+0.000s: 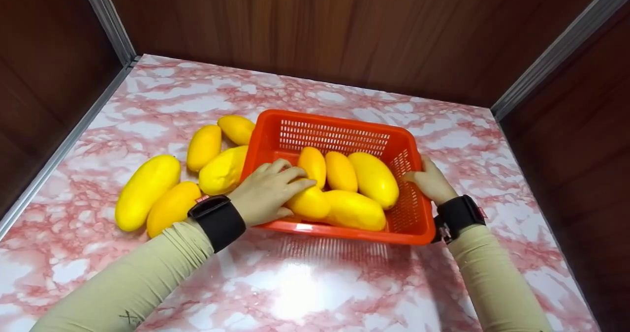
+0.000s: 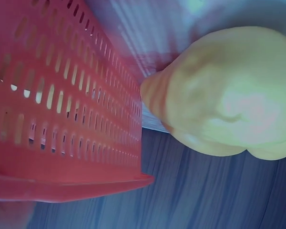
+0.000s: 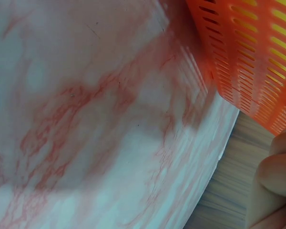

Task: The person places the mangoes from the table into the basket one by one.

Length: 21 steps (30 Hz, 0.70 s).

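Sleeves (image 1: 128,278) are framing the basket (image 1: 334,121), where the left hand (image 1: 268,193), half curled, is holding a mango (image 1: 311,205), seemingly loading it; the right hand (image 1: 434,182) is gripping the rim (image 1: 427,214). The next move is probably calling for release; more mangoes (image 1: 148,192) are lying outside, at left.

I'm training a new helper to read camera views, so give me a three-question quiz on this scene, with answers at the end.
1. True or false: the right hand holds the side of the red basket.

2. Multiple choice: what are the fingers of the left hand on?
a) the bare tabletop
b) a yellow fruit in the basket
c) the basket's far wall

3. Count: in the head view, how many loose fruits show outside the basket, and on which side of it?

Key: 1. True. 2. b. 3. Five, on its left.
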Tool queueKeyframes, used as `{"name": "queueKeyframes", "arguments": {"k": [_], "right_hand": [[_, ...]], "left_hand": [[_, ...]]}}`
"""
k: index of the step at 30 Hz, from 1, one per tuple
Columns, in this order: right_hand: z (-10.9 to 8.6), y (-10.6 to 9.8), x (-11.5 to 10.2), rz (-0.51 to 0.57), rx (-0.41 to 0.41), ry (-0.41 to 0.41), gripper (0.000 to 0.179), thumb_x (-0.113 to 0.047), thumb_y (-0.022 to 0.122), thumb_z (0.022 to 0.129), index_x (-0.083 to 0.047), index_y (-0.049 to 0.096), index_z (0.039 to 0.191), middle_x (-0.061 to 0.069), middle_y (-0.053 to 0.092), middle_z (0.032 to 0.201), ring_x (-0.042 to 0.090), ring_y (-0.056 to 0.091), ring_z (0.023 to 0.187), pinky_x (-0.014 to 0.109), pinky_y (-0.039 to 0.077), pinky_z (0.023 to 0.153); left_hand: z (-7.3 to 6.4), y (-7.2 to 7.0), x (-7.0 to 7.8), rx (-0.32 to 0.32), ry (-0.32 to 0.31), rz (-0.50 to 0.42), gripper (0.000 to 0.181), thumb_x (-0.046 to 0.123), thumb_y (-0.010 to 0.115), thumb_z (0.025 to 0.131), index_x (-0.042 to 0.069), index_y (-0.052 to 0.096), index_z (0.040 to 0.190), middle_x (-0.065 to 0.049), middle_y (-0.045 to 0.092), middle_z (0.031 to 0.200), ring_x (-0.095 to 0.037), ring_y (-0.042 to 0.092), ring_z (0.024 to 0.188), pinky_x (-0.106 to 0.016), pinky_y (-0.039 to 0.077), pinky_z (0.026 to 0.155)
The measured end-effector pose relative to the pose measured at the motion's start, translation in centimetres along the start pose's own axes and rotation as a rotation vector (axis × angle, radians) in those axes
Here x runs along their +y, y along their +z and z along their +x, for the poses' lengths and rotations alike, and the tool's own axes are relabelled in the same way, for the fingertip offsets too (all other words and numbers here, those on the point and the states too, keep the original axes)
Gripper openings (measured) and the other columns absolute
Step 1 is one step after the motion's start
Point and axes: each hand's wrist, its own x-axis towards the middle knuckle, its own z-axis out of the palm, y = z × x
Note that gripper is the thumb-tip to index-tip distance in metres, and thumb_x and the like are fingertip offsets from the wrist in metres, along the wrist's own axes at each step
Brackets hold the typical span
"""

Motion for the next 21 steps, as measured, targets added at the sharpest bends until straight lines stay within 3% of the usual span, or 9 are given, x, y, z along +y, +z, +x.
{"name": "queueKeyframes", "arguments": {"k": [6,15,21], "right_hand": [[-0.1,-0.1,-0.1,0.011,-0.012,-0.002,0.058,-0.001,0.054,0.086,0.008,0.028,0.137,0.031,0.049,0.125,0.032,0.064,0.090,0.038,0.055,0.073],[-0.1,0.0,-0.1,0.037,-0.030,-0.010,0.056,0.000,0.054,0.086,0.007,0.032,0.137,0.031,0.051,0.123,0.032,0.065,0.088,0.040,0.056,0.072],[0.0,0.0,0.0,0.014,-0.005,0.012,0.060,-0.002,0.054,0.086,0.007,0.026,0.137,0.030,0.047,0.126,0.032,0.063,0.091,0.039,0.055,0.074]], "left_hand": [[0.4,0.0,0.3,-0.033,0.011,0.059,0.064,0.027,0.079,0.079,0.017,0.054,0.138,-0.007,0.054,0.132,-0.031,0.044,0.114,-0.043,0.041,0.085],[1.0,0.5,0.5,-0.040,0.018,0.031,0.060,0.017,0.077,0.081,0.015,0.055,0.137,-0.006,0.053,0.135,-0.031,0.044,0.114,-0.042,0.046,0.088],[1.2,0.7,0.5,-0.040,0.003,0.003,0.058,0.013,0.074,0.083,0.012,0.054,0.136,-0.009,0.052,0.135,-0.032,0.046,0.115,-0.041,0.050,0.083]]}}
